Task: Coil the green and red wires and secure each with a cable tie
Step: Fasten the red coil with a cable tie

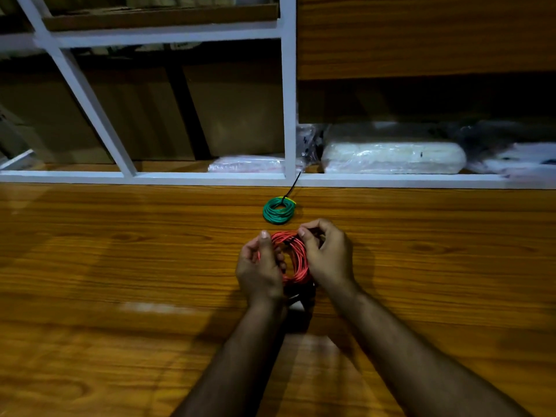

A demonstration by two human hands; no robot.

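Red wire coil held over wooden table, white shelving behind

Tied coil behind held coil

Storeroom or workshop, wood-grain worktop, white metal shelving frame, plastic-wrapped packages, cardboard boxes behind

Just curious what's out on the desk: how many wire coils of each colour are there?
Green wire coil, lying on the wooden desk with a black cable tie on it: 1
Red wire coil, held between the left hand and right hand: 1
Total: 2
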